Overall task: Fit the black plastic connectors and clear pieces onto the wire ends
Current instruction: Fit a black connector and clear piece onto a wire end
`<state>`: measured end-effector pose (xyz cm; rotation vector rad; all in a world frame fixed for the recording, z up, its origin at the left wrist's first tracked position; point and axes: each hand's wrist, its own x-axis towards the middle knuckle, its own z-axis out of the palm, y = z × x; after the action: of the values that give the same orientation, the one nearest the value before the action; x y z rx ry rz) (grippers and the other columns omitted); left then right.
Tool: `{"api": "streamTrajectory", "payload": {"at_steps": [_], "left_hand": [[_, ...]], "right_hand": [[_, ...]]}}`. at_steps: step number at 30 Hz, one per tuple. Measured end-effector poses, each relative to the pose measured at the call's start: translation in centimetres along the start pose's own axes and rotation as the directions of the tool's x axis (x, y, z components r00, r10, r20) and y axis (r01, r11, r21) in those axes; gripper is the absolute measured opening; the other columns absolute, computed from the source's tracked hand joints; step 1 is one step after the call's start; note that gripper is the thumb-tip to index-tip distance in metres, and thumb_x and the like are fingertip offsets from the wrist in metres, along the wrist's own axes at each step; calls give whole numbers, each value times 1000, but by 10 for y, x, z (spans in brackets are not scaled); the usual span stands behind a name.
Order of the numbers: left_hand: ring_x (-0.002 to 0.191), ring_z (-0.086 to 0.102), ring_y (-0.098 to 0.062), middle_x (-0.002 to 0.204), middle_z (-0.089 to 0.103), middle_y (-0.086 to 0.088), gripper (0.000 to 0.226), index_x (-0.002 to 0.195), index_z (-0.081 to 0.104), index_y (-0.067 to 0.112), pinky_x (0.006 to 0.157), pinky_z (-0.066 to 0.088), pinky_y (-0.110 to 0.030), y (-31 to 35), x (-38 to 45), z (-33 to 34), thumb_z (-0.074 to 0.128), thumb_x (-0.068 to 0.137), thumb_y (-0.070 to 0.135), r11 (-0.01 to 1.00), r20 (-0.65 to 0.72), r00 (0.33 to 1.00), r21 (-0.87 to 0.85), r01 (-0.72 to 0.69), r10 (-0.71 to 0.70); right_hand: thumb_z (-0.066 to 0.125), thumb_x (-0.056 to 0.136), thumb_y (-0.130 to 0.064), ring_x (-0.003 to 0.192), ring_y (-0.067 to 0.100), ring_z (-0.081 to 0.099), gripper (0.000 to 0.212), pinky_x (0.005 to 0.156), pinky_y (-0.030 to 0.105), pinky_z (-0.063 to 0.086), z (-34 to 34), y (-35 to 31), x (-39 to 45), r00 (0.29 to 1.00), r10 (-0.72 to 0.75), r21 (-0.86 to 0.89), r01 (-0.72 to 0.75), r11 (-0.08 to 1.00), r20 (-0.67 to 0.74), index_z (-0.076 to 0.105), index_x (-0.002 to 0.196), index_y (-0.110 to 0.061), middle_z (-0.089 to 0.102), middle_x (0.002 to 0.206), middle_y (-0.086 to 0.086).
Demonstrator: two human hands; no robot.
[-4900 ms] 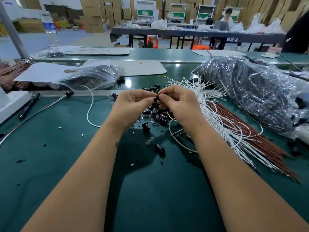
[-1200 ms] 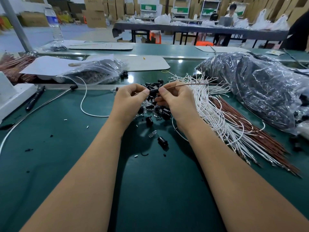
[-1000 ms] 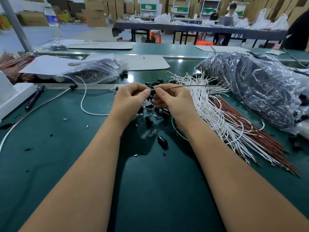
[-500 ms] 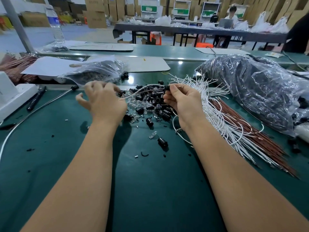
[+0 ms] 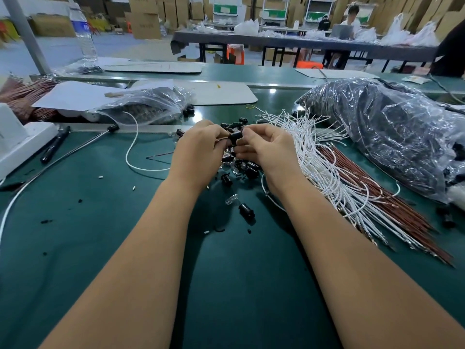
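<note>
Both hands meet over the parts pile at about twelve o'clock from the wearer, and the action sits right between them. The right hand [image 5: 266,147] pinches a black connector [image 5: 236,137] at its fingertips, the little barrel lying roughly crosswise with its long axis running nine to three. The left hand [image 5: 198,152] pinches a brown wire [image 5: 222,139] whose end points toward three o'clock, straight at the connector's near face; the two look touching or just short of it, and which I can't tell. So the next push likely turns on keeping wire tip and bore on one line, the left hand feeding, the right bracing. Counts now: one connector in the fingers, one wire being fed. Loose black connectors [image 5: 245,210] number roughly a dozen or more in the pile under the hands, too jumbled for an exact tally, with a few clear pieces [image 5: 231,199] among them. The white wires [image 5: 324,157] and brown wires [image 5: 372,187] fan out toward four o'clock in dozens, beyond counting. One finished-looking white lead [image 5: 130,147] loops away at nine o'clock.
</note>
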<state>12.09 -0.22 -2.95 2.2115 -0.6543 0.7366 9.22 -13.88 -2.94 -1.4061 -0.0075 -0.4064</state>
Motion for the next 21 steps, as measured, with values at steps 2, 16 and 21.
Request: {"api": "streamTrajectory", "payload": {"at_steps": [2, 16, 21], "left_hand": [[89, 60, -28, 96, 66, -11, 13, 97, 72, 3, 79, 47, -37, -1, 0, 0, 65, 88, 10, 1000, -7, 1000, -1, -4, 4], [78, 59, -21, 83, 66, -5, 11, 94, 74, 7, 74, 46, -32, -8, -1, 3, 67, 87, 10, 998, 5, 1000, -66, -10, 10], [69, 59, -22, 70, 63, 2, 10, 87, 70, 11, 64, 46, -30, -8, -4, 3, 61, 91, 12, 994, 39, 999, -105, 28, -24]], "right_hand": [[58, 95, -6, 56, 18, 67, 8, 55, 25, 56, -1, 0, 1, 999, 10, 14, -9, 1000, -37, 60, 87, -4, 67, 66, 7], [59, 93, -2, 53, 9, 65, 13, 53, 20, 53, -6, -2, 3, 996, -34, -155, 21, 988, -81, 60, 83, -9, 65, 69, 7], [57, 91, 5, 57, 8, 64, 22, 58, 20, 53, -7, -3, 3, 996, -75, -179, 66, 982, -40, 62, 81, -13, 64, 71, 5]]}}
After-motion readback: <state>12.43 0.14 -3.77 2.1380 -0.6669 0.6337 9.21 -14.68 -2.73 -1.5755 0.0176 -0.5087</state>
